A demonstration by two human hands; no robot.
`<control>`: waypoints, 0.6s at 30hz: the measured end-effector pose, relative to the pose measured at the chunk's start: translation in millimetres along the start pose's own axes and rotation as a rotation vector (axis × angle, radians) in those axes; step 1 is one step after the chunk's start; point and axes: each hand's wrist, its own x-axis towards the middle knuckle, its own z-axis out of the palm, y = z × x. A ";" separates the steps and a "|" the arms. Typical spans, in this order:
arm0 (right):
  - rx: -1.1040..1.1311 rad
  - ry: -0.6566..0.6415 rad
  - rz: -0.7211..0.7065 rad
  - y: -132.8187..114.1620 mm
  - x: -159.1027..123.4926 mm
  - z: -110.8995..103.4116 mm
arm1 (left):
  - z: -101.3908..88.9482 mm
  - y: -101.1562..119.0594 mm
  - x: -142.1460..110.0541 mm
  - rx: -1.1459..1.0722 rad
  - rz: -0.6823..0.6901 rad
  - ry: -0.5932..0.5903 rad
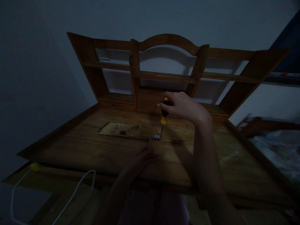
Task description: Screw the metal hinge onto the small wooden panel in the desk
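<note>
- We see a wooden desk [93, 150] filling most of the view, its flat top running from the near edge to a raised back section.
- We note the shelf unit [168, 75] standing upright at the rear of the desk, with an arched rail at its centre and open compartments to either side.
- We observe a shallow rectangular recess [124, 129] cut into the desk top, lighter in colour than the surrounding wood, lying left of centre.
- We see a white cable [77, 190] looping below the near left edge of the desk.
- We hold our right hand [185, 107] above the middle of the desk, fingers closed firmly around the top of a screwdriver.
- We rest our left hand [142, 157] flat on the desk top, fingertips pressing on a small wooden block [156, 147]; the fingers are laid on it rather than wrapped around it.
- We see the screwdriver [164, 117], with its yellow and black handle, standing nearly upright, its shaft pointing down.
- We find the tip of the screwdriver meeting a small metal hinge [156, 137], which sits at the right end of the recess, touching the far edge of the small wooden block.
- We cannot tell in this dim light whether a screw is seated in the hinge.
</note>
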 end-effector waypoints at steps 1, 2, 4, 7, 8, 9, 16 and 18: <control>0.006 -0.004 -0.005 0.0 -0.4 -0.7 | -0.3 0.0 -0.1 0.028 0.008 -0.005; 0.013 -0.006 -0.009 0.1 -1.0 -1.5 | -0.6 -0.1 -0.3 0.038 0.011 -0.007; 0.021 -0.008 -0.012 0.6 -2.0 -3.1 | -1.3 -0.6 -0.3 0.044 0.021 0.001; 0.011 -0.004 -0.023 0.9 -2.8 -4.5 | -3.2 -2.2 1.2 0.051 0.039 0.000; 0.010 -0.001 -0.035 0.7 -2.8 -4.7 | -4.0 -2.8 2.1 0.056 0.045 -0.007; 0.009 0.004 -0.048 0.4 -2.6 -4.8 | -4.8 -3.5 2.9 0.062 0.050 -0.014; 0.009 0.021 -0.062 -3.0 -0.6 -4.2 | -3.5 -2.7 1.7 0.096 0.062 0.010; 0.020 0.016 -0.063 -3.7 -0.5 -3.9 | -0.7 -0.7 -0.6 0.094 0.051 0.037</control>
